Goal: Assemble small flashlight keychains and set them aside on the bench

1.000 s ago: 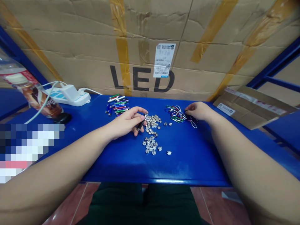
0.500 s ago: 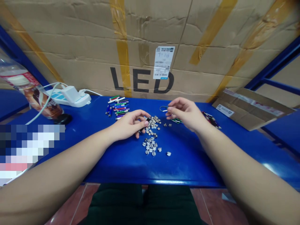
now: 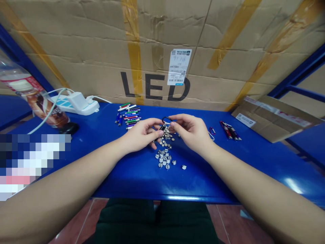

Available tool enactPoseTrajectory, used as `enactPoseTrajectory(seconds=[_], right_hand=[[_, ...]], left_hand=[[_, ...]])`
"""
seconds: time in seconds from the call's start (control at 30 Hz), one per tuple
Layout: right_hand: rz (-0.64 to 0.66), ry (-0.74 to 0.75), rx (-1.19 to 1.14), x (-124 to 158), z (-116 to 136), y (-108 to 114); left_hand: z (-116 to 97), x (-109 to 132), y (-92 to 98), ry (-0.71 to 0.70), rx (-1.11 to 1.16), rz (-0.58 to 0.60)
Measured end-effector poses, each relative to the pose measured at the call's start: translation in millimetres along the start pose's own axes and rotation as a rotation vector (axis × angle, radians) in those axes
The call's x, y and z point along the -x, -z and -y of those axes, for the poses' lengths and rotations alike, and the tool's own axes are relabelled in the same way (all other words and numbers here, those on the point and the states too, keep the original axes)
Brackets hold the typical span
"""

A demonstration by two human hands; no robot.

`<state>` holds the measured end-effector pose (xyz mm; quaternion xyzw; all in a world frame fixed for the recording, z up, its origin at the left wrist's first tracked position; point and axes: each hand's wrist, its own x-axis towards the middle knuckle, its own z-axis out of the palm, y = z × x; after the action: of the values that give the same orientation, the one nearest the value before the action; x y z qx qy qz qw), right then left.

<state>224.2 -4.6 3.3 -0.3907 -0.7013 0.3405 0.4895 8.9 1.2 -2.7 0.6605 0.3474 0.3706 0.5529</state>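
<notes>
My left hand pinches a small black metal tube, shaped like a mini flashlight, between thumb and fingers. My right hand is closed on a black carabiner, held against the upper end of the tube; whether the two are linked cannot be made out. Below the hands lie small round button cells and, nearer me, a cluster of slotted silver caps. One silver cap lies apart on the right. Loose carabiners lie partly hidden behind my right hand.
Several coloured metal tubes lie behind my left hand. Tubes with carabiners are grouped at right, near a cardboard box. A power strip and tilted drink bottle stand left. A large carton backs the blue table.
My right hand has moved left with the carabiner, from beside the loose carabiners to the tube. My left hand has stayed nearly in place, still holding the tube.
</notes>
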Motion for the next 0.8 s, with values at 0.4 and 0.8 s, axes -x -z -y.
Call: enactPoseTrajectory(seconds=[0.4,0.8], right_hand=[[0.082,-0.042,-0.168,2.6,-0.7,-7.4],[0.238,-0.125,-0.303,2.7,-4.8,-8.5]], left_hand=[[-1.8,1.7,-2.3,-0.066,-0.013,-0.03],[3.0,3.1,-1.2,-0.039,-0.057,-0.01]])
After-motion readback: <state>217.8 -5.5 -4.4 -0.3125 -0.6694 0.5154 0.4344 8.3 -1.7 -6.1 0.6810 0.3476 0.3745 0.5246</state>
